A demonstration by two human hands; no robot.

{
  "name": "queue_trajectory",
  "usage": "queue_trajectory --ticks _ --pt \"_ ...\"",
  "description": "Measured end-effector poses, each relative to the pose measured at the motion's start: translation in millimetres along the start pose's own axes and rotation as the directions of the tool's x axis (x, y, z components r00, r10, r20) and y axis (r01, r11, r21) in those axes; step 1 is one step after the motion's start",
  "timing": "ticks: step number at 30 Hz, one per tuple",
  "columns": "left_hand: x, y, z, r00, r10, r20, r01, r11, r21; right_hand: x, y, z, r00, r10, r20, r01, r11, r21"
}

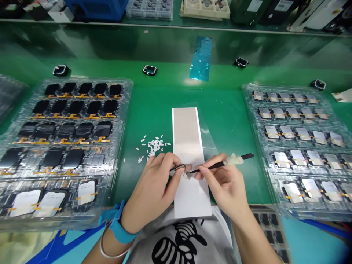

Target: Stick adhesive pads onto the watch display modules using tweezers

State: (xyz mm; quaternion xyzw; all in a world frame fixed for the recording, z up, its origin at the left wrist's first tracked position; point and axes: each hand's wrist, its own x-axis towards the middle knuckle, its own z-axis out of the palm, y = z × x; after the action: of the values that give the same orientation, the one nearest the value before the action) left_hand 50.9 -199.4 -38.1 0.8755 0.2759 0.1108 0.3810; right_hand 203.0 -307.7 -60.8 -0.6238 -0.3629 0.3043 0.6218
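Observation:
My left hand [155, 183] pinches a small black-edged part [178, 167] between thumb and fingers. It resembles the screens in the trays, but my fingers hide most of it. My right hand [227, 183] grips black tweezers [217, 165] with pale wrapping around the shaft. Their tip meets or nearly touches the part's right end, where a small pale scrap shows. Both hands are over a long white sheet [189, 198] with a beige upper portion, which lies on a clear film [207, 135].
White snippets [155, 145] lie left of the sheet. A clear tray [125, 110] of black screens stands left, another tray [249, 106] of pale-backed screens right. Watch cases, including one at centre [150, 70], and a blue film strip [202, 58] are farther back, below a shelf edge [176, 25].

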Motion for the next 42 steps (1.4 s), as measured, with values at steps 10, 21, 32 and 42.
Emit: queue_trajectory --ticks 10,21,32,42 --pt "-1.7 0.0 4.8 0.992 -0.123 -0.033 0.094 0.886 -0.455 -0.3 -7.3 -3.3 0.983 -0.058 -0.172 0.099 0.965 0.241" --pt "-6.1 15.4 18.4 0.958 -0.284 -0.032 0.134 0.547 -0.826 -0.1 -15.3 31.1 0.912 -0.023 -0.411 0.140 0.956 0.258" --pt "-4.8 11.3 25.0 0.961 -0.276 -0.026 0.109 0.460 -0.881 1.6 -14.0 32.4 0.928 -0.073 -0.365 0.159 0.964 0.211" --pt "-9.7 11.6 25.4 0.955 -0.297 0.009 0.121 0.360 -0.925 0.4 -15.4 34.7 0.954 -0.119 -0.275 0.162 0.977 0.136"
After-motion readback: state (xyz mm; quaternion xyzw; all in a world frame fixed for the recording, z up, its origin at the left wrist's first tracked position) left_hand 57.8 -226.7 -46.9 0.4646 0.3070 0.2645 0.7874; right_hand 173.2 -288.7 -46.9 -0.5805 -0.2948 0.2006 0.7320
